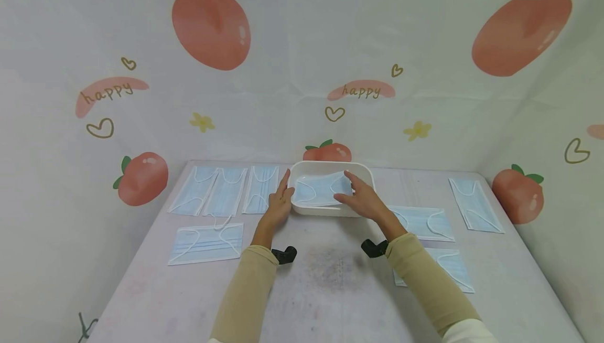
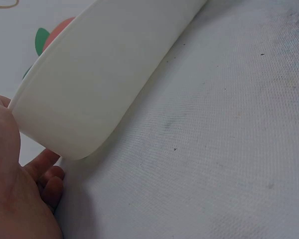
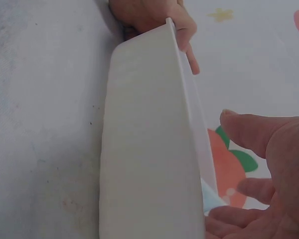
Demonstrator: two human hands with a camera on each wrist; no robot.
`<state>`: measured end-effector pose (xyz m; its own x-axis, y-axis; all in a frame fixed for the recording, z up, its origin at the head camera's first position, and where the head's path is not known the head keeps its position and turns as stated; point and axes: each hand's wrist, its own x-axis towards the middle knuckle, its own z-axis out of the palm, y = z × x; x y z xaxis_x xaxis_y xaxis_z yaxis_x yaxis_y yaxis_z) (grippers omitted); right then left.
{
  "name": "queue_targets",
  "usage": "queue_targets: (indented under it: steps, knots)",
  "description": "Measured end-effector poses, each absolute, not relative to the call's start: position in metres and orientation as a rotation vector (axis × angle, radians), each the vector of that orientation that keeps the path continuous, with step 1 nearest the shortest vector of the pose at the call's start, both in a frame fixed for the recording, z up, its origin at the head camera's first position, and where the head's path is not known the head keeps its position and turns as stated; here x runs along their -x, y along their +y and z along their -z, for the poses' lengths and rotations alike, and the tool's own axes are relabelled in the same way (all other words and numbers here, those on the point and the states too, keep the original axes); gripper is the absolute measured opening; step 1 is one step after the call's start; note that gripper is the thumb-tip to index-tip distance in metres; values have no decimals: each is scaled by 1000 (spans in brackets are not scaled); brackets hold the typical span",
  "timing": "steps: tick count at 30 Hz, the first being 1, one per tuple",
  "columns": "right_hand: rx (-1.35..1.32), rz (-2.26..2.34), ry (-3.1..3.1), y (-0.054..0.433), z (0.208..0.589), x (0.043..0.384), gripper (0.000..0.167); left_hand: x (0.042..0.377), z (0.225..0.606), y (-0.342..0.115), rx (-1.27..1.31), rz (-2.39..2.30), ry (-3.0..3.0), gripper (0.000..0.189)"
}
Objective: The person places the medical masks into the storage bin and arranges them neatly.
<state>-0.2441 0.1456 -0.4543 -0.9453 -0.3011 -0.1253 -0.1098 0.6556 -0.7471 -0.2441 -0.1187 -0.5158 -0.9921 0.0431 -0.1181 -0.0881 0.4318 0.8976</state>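
Two hands flank the white tray (image 1: 325,211): the left hand (image 1: 280,204) grips its end, thumb over the likely stiff rim; the right hand (image 1: 364,197) spreads its fingers at the mask (image 1: 320,191), contact hard to tell. Inside, between them, it should be light, limp, best pinched by an edge.
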Motion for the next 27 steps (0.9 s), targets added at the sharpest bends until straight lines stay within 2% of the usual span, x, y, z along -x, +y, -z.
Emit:
queue_targets:
  steps: [14,27]
  knots:
    - [566,791,2975,145,445,234,82,244,513,-121,78,-1609,2531,56]
    - [466,480,3043,165,451,232,89,243,512,-119,71,-1593,2533,55]
